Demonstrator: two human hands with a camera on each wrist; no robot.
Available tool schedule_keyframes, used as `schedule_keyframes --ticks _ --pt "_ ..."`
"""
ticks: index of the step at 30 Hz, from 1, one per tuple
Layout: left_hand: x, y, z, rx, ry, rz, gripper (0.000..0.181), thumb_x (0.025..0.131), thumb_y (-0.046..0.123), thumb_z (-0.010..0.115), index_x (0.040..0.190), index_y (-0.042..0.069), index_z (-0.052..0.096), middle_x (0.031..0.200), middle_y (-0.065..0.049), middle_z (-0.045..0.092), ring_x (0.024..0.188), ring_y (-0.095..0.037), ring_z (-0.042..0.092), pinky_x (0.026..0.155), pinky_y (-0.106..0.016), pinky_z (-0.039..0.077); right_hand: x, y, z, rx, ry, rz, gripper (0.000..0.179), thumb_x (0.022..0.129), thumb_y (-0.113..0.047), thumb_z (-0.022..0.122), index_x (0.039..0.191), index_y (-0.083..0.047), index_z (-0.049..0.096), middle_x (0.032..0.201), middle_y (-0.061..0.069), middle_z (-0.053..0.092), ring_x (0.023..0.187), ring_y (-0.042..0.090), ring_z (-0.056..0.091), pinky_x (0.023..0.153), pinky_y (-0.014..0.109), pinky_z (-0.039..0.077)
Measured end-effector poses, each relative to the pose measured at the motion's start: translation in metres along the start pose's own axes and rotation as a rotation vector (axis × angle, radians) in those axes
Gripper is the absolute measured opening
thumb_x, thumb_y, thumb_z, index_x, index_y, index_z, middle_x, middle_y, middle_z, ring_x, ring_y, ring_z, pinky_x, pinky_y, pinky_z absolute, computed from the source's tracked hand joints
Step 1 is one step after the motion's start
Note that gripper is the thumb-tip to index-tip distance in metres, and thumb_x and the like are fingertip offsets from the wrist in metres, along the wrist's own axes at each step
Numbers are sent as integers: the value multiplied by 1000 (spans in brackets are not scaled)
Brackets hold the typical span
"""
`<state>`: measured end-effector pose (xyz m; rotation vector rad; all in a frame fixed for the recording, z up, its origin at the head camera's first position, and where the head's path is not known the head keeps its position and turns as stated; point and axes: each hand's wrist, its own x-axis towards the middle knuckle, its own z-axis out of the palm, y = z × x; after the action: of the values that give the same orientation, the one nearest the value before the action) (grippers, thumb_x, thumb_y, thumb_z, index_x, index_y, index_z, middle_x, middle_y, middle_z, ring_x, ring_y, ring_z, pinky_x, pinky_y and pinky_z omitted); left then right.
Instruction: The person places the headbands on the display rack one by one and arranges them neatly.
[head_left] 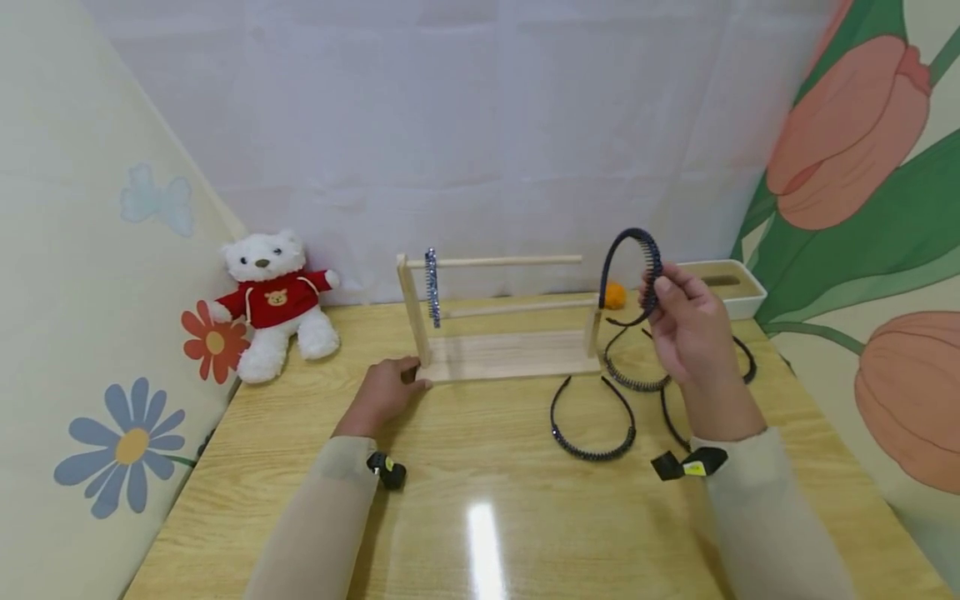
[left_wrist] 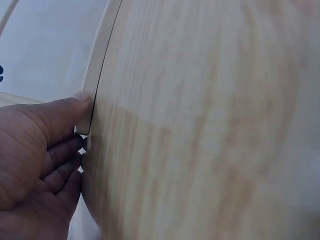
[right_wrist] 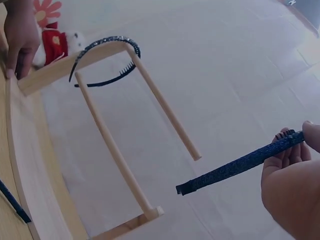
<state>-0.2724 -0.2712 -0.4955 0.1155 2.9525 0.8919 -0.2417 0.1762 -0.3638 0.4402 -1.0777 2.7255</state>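
Note:
My right hand (head_left: 692, 329) pinches a dark toothed headband (head_left: 633, 233) between thumb and fingers, up beside the right end of the wooden rack (head_left: 510, 354). In the right wrist view the held headband (right_wrist: 240, 165) is apart from the free end of the upper rod (right_wrist: 170, 120). Another headband (head_left: 432, 287), with sparkling stones, hangs around the rods near the rack's left post. At the base's left front corner, my left hand (head_left: 384, 393) grips the edge, thumb (left_wrist: 75, 102) on it in the left wrist view.
Several headbands lie on the table at the right, one (head_left: 596, 454) in front of the rack. A white box (head_left: 742, 300) and an orange fluffy ball (head_left: 615, 296) stand at the back right. A white teddy bear (head_left: 279, 300) in red sits at the back left.

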Motion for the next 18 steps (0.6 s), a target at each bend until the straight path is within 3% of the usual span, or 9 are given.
schedule_keyframes --ticks 8,18 --pt "0 0 0 -4 -9 -6 53 106 24 75 153 3 63 150 -24 66 144 -43 59 119 -60 48 25 6 4 -15 46 -26 18 106 9 61 105 -3 75 102 11 79 90 18 75 86 23 63" --pt "0 1 -1 1 -13 -12 52 106 22 74 153 3 63 148 -23 67 144 -42 59 120 -60 47 39 25 -1 -95 61 -5 25 106 10 59 99 -8 76 99 7 79 88 15 75 86 22 63"
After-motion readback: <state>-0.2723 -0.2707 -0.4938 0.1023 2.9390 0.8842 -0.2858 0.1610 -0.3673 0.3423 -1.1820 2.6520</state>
